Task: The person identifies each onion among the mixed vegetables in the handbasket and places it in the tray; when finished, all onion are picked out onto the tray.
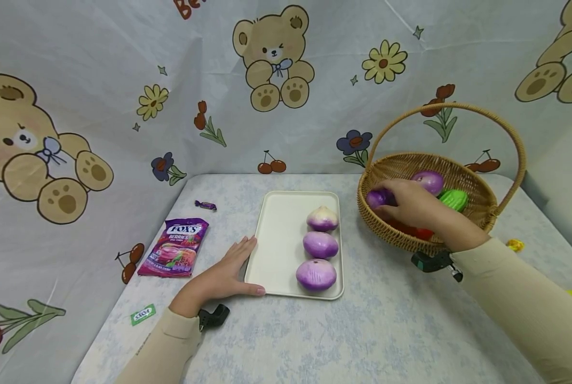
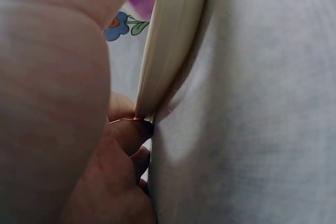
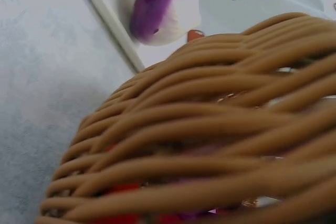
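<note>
My right hand (image 1: 408, 205) reaches into a wicker basket (image 1: 387, 233) on the right. Its fingers and thumb close around a purple round vegetable (image 1: 376, 199) by the left wall. Another purple vegetable (image 1: 428, 182), a green ridged one (image 1: 454, 200) and a red thing (image 1: 424, 233) lie in the basket. My left hand (image 1: 223, 274) rests against the left edge of a cream tray (image 1: 276, 245), fingers extended, thumb at the near corner. Along the tray's right side sit a white-and-purple turnip (image 1: 322, 218) and two purple oval vegetables (image 1: 320, 245). Basket weave hides the right fingers in the right wrist view.
Left of the tray lie a purple FOX'S candy bag (image 1: 174, 248), a purple wrapped candy (image 1: 205, 205) and a green FOX'S wrapper (image 1: 143, 314). A yellow wrapped candy (image 1: 515, 245) is right of the basket, whose tall handle (image 1: 459, 106) arches over it.
</note>
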`<action>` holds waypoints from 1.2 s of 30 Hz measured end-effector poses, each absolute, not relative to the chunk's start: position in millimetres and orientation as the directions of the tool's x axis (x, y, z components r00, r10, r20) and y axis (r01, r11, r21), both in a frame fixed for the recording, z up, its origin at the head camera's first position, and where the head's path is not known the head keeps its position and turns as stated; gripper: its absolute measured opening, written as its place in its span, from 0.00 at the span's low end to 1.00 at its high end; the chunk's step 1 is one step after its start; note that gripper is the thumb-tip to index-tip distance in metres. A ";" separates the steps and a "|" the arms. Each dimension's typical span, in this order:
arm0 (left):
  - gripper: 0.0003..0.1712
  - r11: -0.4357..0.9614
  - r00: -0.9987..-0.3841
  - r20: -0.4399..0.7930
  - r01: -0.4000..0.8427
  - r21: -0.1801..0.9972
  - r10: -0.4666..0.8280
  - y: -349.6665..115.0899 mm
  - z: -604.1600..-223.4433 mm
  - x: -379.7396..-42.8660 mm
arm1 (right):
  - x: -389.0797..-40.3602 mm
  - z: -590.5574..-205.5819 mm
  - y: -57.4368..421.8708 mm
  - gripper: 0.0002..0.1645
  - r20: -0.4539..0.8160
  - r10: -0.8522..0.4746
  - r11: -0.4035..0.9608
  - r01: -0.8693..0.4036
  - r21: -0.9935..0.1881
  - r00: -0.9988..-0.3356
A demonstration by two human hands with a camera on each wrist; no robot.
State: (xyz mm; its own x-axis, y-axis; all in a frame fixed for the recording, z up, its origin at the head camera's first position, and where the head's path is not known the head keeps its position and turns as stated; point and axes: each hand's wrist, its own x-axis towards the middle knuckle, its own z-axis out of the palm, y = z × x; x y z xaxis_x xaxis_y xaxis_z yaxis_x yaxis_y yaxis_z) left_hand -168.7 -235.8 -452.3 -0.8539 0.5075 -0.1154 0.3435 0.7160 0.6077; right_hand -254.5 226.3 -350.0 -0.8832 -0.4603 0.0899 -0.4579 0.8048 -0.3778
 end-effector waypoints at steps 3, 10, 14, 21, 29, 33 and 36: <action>0.76 0.716 -0.854 -0.115 0.344 0.607 0.507 -236.3 -453.0 -168.7 | -252.8 -344.5 226.3 0.32 0.090 -0.437 0.808 -0.435 -0.397 -0.895; 0.77 0.712 -0.853 -0.114 0.344 0.613 0.510 -235.1 -452.4 -168.2 | -243.9 -321.1 224.3 0.33 0.128 -0.416 0.810 -0.431 -0.399 -0.900; 0.77 0.714 -0.853 -0.114 0.346 0.608 0.510 -235.0 -453.1 -168.6 | -234.9 -300.9 219.7 0.34 0.160 -0.410 0.801 -0.439 -0.408 -0.898; 0.76 0.726 -0.858 -0.128 0.331 0.602 0.498 -235.2 -452.3 -168.3 | -216.1 -280.5 197.1 0.34 0.267 -0.461 0.740 -0.533 -0.410 -0.846; 0.76 0.724 -0.858 -0.126 0.330 0.606 0.497 -234.7 -452.1 -168.1 | -198.9 -289.1 149.1 0.30 0.341 -0.595 0.607 -0.685 -0.403 -0.728; 0.76 0.720 -0.858 -0.120 0.334 0.608 0.499 -234.6 -453.6 -168.7 | -194.0 -298.4 122.6 0.30 0.326 -0.673 0.532 -0.740 -0.411 -0.664; 0.76 0.714 -0.855 -0.109 0.346 0.608 0.507 -234.6 -455.9 -170.0 | -191.0 -308.2 103.1 0.29 0.306 -0.715 0.491 -0.763 -0.420 -0.629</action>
